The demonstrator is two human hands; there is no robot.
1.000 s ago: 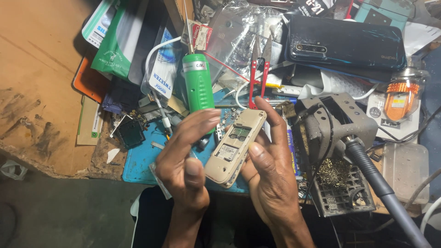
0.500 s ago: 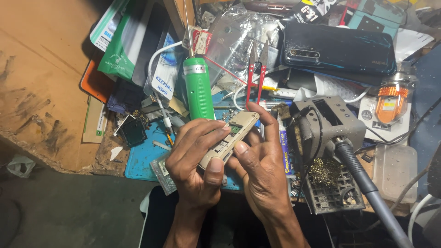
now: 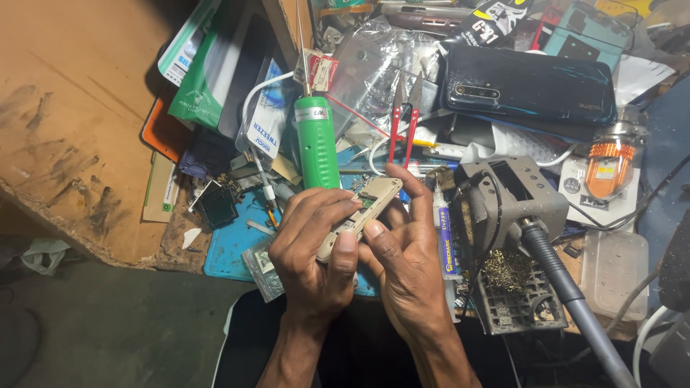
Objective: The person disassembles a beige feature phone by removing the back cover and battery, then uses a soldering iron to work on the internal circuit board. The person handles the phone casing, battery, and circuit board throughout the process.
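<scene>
- The left hand (image 3: 313,248) wraps around the lower half of a small beige keypad phone (image 3: 359,214), fingers curled over its face and the thumb pressed on its near edge, so the body is clamped firmly enough not to twist.
- The right hand (image 3: 402,251) closes on the same phone from the other side: the thumb lies against the long edge and the index finger reaches up past the top end, which looks like a bracing grip along the seam of the casing.
- The phone is held tilted, top end up and away from the person, just above the blue work mat (image 3: 230,244) at the front of the tabletop (image 3: 86,108); part of its inside, with a greenish board, shows at the upper end.
- Just beyond the phone stands a green cylindrical tool with a needle tip (image 3: 316,144), upright and within easy reach of the left hand.
- Red-handled snips (image 3: 400,126) lie behind the phone, and a slim tube of adhesive (image 3: 443,233) lies just beside the right hand.
- To the right, a grey soldering-iron stand (image 3: 514,197) carries its iron over a tray of brass wool (image 3: 507,269).
- A dark smartphone (image 3: 532,90) lies back-up further off among loose packets.
</scene>
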